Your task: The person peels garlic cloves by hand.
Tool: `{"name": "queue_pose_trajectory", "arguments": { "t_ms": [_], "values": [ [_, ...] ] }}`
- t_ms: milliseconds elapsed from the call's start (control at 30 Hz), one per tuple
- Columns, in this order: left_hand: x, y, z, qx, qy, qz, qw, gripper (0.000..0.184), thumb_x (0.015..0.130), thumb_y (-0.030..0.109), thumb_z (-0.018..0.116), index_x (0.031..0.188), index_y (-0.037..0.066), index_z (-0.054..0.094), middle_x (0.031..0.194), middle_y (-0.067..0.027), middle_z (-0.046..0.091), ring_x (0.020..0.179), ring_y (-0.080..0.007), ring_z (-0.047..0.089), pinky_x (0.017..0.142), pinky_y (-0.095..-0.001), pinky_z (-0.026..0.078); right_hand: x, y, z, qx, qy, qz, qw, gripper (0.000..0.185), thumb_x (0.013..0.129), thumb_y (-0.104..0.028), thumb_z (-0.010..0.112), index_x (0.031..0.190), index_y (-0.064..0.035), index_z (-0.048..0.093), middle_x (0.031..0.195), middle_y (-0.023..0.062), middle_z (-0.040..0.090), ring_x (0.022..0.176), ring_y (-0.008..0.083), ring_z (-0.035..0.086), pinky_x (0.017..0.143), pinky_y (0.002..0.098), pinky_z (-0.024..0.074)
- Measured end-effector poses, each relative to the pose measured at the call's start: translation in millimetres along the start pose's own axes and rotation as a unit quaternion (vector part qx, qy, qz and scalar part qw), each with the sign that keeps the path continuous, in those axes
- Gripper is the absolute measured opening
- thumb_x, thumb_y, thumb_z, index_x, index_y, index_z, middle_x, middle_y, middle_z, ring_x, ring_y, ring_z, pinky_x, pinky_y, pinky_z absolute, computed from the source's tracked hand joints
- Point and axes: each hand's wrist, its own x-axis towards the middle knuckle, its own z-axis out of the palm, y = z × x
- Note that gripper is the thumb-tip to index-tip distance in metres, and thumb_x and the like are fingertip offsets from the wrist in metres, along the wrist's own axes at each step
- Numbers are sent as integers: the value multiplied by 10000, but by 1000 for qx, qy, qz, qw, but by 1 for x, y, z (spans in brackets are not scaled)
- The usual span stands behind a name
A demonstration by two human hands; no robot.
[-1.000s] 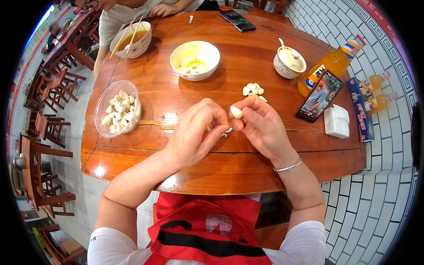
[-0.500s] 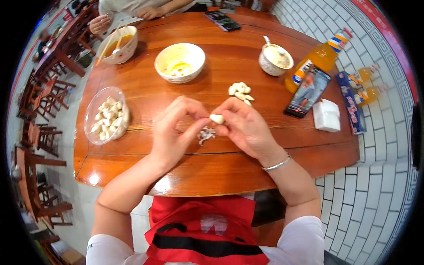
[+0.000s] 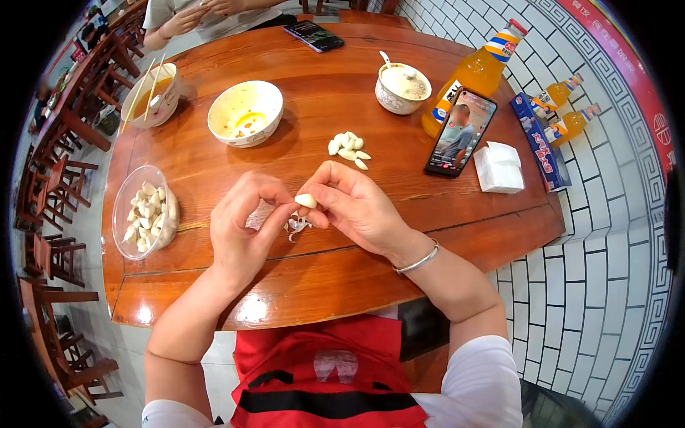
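Between my fingertips, over the near part of the wooden table (image 3: 342, 274), is a pale garlic clove (image 3: 306, 200). My right hand (image 3: 357, 207) pinches it between thumb and fingers. The thumb and forefinger of my left hand (image 3: 246, 221) are pressed together at the clove's left tip; whether they grip skin is too small to tell. White skin scraps (image 3: 297, 227) lie on the table beneath my hands. A small pile of smooth cloves (image 3: 347, 145) lies beyond my right hand. At the left stands a clear tub (image 3: 171, 221) of garlic cloves.
Farther back are a stained bowl (image 3: 245, 114), a bowl with chopsticks (image 3: 164, 107), a lidded pot (image 3: 403, 89) and a flat phone (image 3: 314, 36). At right, a propped phone (image 3: 462, 134) leans by an orange bottle (image 3: 474, 71), near napkins (image 3: 499, 168). Another person (image 3: 207, 18) sits opposite.
The view has shifted, so the table items appear farther left. My left fingertips have come to the clove, which my right hand still holds. The other person's hands have come up together.
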Motion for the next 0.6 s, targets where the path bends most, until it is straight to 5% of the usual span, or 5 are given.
{"name": "queue_pose_trajectory", "arguments": {
  "t_ms": [600],
  "values": [
    [-2, -2, 3, -6, 22, -17, 1000, 198, 744, -76, 762, 859, 6, 623, 849, -102, 643, 766, -213, 643, 669, -300, 512, 0, 0, 3, -46, 4, -12, 999, 160, 1035, -188, 544, 995, -35, 519, 903, 86, 660, 727, 102, 588, 687, 241, 499]
  ]
}}
